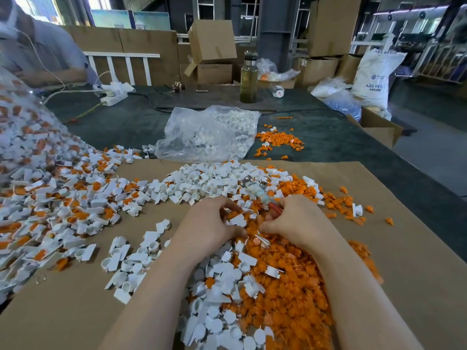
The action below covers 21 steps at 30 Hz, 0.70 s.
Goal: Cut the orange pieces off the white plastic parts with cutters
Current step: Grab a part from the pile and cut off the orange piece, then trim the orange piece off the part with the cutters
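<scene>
- The right hand (294, 221) is curled around the red handles of the cutters (260, 195), whose taped body and metal tip slant up and away over the pile.
- The left hand (213, 223) has its fingers bent down among the parts; fingertips touch a white plastic part (238, 220) lying between the two hands. Whether it actually pinches that part cannot be told.
- Both hands rest on a mixed heap on brown cardboard (404, 248): cut orange pieces (298, 294) lie mostly under and right of the right forearm, too many to count.
- Loose white parts (131, 263) spread left of the left forearm, also beyond counting.
- A large heap of uncut white-and-orange parts (55, 198) spills in from the left.
- One clear plastic bag (207, 132) of white parts lies beyond the cardboard on the dark table (341, 142); a small scatter of orange pieces (278, 141) sits just right of it.
- One bottle (249, 79) stands upright farther back.
- One other person's sleeve (45, 51) shows at the far left.
</scene>
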Tool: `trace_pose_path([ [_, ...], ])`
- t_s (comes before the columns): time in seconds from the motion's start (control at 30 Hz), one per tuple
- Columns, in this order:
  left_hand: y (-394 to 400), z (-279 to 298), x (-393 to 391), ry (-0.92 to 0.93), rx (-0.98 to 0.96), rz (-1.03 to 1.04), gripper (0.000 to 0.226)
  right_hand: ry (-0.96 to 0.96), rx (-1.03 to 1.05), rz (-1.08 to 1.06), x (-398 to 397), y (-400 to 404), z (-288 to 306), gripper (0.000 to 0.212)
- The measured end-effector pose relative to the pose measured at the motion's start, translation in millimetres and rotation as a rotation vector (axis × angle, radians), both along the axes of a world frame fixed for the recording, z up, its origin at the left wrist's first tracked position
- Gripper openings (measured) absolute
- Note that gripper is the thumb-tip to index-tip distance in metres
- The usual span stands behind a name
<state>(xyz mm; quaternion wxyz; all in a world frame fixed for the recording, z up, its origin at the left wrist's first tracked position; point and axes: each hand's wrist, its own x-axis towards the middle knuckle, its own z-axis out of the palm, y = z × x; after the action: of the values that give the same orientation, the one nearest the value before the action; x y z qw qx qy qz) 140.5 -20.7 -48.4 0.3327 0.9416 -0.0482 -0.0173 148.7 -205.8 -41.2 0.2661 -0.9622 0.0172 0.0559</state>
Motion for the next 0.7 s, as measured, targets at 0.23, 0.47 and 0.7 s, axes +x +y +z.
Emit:
trace_pose_path([
  [0.23, -2, 0, -2, -0.095, -0.010, 0.017, 0.033, -0.100, -0.035, -0.025, 8, 9, -13, 0.015],
  [0.47, -1, -3, 0, -0.176, 0.074, 0.080, 0.029, -0.106, -0.124, 0.029, 11, 8, -15, 0.028],
  [0.7, -1, 0, 0, -0.193, -0.055, 0.133, 0.017, -0.135, -0.041, 0.023, 8, 6, -14, 0.023],
])
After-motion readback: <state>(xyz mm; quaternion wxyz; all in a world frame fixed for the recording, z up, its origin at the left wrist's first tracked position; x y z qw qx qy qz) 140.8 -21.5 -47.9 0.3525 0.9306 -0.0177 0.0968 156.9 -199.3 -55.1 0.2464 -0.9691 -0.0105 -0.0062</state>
